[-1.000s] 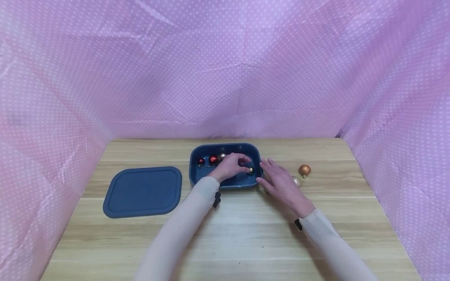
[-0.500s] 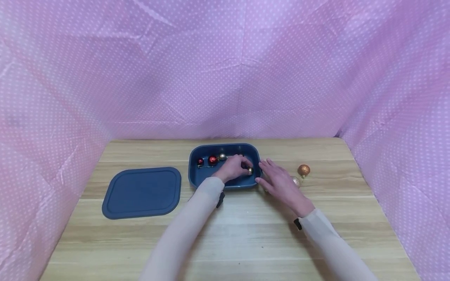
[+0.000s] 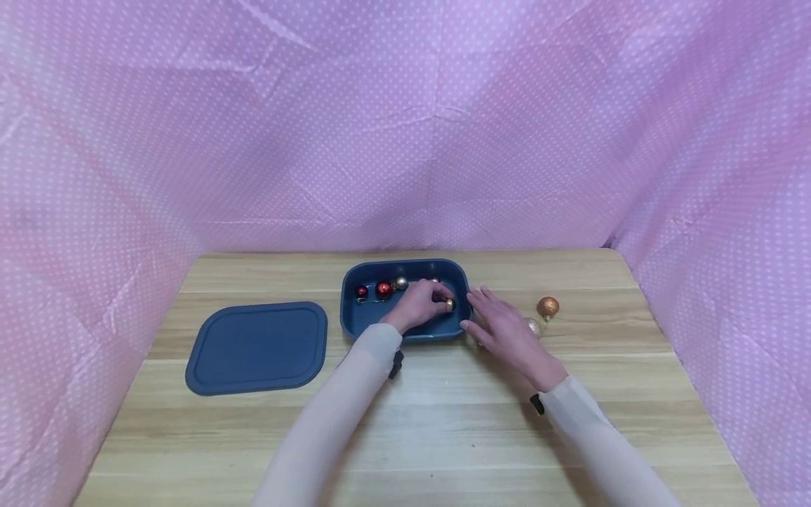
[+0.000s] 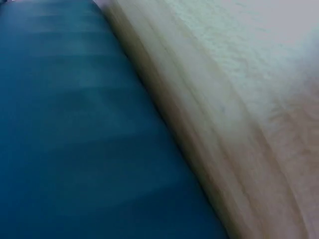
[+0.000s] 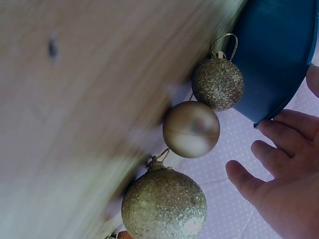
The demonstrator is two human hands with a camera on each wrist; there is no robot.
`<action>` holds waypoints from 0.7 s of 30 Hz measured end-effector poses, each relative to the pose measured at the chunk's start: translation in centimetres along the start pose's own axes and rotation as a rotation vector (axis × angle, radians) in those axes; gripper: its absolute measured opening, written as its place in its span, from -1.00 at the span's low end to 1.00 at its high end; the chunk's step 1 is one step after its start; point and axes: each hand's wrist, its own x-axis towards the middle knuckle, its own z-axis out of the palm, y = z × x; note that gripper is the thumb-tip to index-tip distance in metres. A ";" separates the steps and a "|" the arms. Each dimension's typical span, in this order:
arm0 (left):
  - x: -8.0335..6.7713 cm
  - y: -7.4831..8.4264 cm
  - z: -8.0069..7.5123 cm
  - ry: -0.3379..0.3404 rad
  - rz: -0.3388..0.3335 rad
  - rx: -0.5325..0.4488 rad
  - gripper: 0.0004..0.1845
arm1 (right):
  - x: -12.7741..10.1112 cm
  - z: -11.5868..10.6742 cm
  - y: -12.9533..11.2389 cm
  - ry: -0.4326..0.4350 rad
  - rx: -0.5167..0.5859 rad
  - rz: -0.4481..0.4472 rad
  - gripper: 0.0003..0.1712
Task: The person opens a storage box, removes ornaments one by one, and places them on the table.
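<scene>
My left hand (image 3: 418,303) reaches into a blue rectangular box (image 3: 405,339) and pinches a small gold Christmas bauble (image 3: 450,305) near its right end. Red baubles (image 3: 383,289) and a pale gold bauble (image 3: 401,283) lie along the left and back inside. My right hand (image 3: 507,334) rests against the box's right rim, fingers loosely extended and holding nothing. Beside it on the table, the right wrist view has a small glitter bauble (image 5: 218,83), a smooth gold one (image 5: 191,129) and a larger glitter one (image 5: 164,205). The left wrist view is mostly a blurred blue surface (image 4: 75,124).
To the left of the box lies a flat blue lid (image 3: 256,348) on the wooden table (image 3: 443,436). An orange-copper bauble (image 3: 548,306) sits farther right. Pink dotted cloth (image 3: 405,141) hangs around the back and sides.
My left fingers have drawn together on the gold bauble, and the left wrist has shifted slightly right. The right hand stays at the box's rim.
</scene>
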 end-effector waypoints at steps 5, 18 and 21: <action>-0.9 0.3 -0.6 0.050 -0.026 -0.051 -0.74 | 0.0 0.0 0.0 -0.003 -0.007 0.007 -0.27; -3.8 0.7 -0.4 0.252 0.029 -0.226 -0.70 | 0.0 0.2 0.1 0.008 0.013 -0.005 -0.28; -4.4 0.8 -0.4 0.283 0.032 -0.271 -0.69 | 0.0 0.2 0.2 0.011 0.019 -0.001 -0.28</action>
